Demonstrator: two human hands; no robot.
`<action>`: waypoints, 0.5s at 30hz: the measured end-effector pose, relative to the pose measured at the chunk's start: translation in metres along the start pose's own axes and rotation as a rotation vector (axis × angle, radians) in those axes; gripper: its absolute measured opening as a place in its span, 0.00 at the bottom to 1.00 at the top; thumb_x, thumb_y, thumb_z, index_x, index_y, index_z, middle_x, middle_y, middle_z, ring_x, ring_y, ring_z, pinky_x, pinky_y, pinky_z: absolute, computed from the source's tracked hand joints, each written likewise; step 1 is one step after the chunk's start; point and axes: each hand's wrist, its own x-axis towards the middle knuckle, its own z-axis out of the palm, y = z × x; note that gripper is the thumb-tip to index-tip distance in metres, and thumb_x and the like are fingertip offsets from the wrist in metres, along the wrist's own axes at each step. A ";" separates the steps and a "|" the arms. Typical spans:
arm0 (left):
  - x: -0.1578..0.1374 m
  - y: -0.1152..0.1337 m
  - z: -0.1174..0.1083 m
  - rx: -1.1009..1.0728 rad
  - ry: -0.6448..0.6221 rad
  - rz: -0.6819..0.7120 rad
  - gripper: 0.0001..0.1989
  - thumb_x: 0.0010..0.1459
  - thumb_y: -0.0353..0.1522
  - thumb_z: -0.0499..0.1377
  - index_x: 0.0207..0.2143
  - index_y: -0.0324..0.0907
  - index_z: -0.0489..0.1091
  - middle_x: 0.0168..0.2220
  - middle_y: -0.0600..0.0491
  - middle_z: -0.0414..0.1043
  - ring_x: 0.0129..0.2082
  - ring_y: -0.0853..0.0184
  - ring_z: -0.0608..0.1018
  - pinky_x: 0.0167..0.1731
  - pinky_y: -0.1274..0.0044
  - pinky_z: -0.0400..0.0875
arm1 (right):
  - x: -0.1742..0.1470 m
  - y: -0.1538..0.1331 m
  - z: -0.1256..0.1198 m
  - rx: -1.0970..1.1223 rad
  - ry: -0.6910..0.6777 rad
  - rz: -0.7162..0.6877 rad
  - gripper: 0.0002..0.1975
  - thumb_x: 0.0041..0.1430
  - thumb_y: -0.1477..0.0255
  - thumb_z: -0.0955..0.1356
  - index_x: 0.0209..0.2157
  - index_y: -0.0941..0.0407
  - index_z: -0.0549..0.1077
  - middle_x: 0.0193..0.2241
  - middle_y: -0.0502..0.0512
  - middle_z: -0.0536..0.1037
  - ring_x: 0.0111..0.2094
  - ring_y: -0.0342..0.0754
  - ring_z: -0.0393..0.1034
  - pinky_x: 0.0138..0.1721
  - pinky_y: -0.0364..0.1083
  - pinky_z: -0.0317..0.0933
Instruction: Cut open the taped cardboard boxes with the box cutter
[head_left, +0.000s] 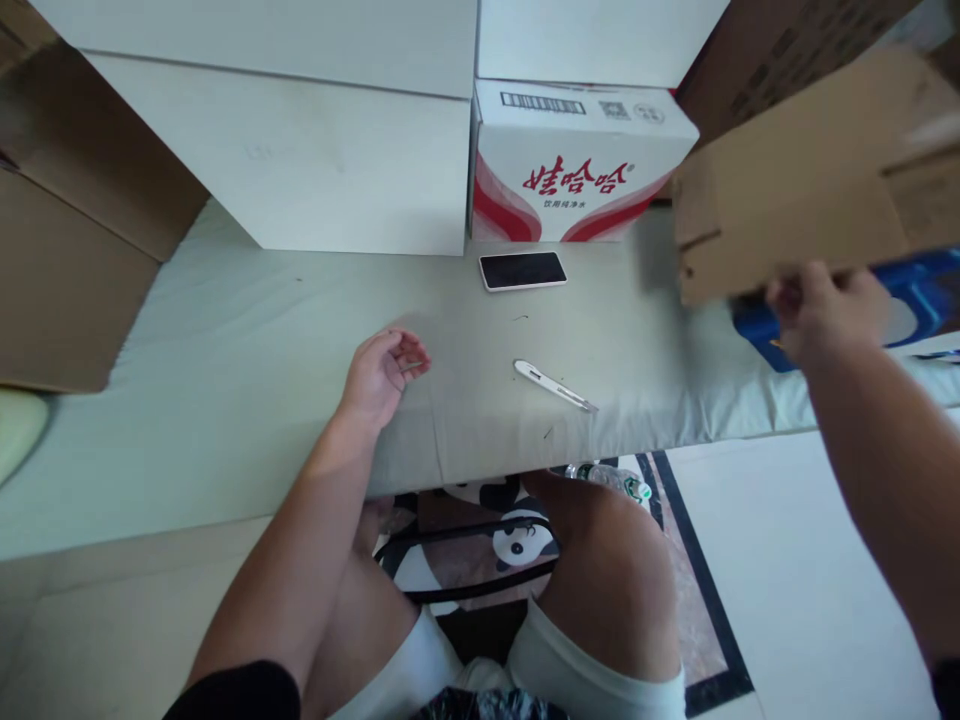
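My right hand (832, 310) grips the lower edge of a brown cardboard box (795, 180) at the right, its fingers slightly blurred. The box is tilted, and a blue object (919, 285) shows beneath it, partly hidden by the box and my hand. My left hand (382, 375) is over the covered table, palm turned inward, with loosely curled fingers and nothing in them. Between the two hands lies a slim white tool (553, 385) that looks like a utility knife. Farther back, a phone (523, 270) with a dark screen rests flat.
A white and red carton (577, 180) stands at the back beside large white boxes (360, 160). Brown cardboard (67, 270) rises at the left. A pale cloth (262, 400) covers the table. Below its front edge, a plastic bottle (611, 480) lies near my knee.
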 end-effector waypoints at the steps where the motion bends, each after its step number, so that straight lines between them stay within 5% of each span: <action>1: 0.001 0.001 -0.001 0.002 -0.004 0.003 0.05 0.51 0.34 0.63 0.27 0.41 0.73 0.24 0.53 0.75 0.26 0.68 0.78 0.31 0.76 0.77 | 0.013 -0.003 0.013 -0.035 -0.039 0.035 0.13 0.64 0.59 0.75 0.39 0.51 0.71 0.31 0.51 0.78 0.27 0.43 0.73 0.25 0.42 0.69; 7: 0.003 0.012 -0.006 -0.024 0.021 0.028 0.06 0.52 0.32 0.61 0.25 0.41 0.75 0.24 0.51 0.75 0.25 0.68 0.78 0.30 0.77 0.78 | 0.047 0.010 0.063 -0.129 -0.081 0.213 0.08 0.71 0.72 0.69 0.34 0.52 0.70 0.31 0.53 0.79 0.29 0.41 0.76 0.29 0.38 0.73; 15: -0.013 0.022 -0.019 -0.082 -0.012 0.129 0.07 0.47 0.36 0.64 0.22 0.42 0.74 0.21 0.54 0.72 0.22 0.71 0.74 0.25 0.79 0.72 | -0.015 0.015 0.095 -0.235 -0.209 0.323 0.09 0.71 0.79 0.65 0.36 0.55 0.73 0.34 0.53 0.80 0.29 0.40 0.79 0.30 0.37 0.74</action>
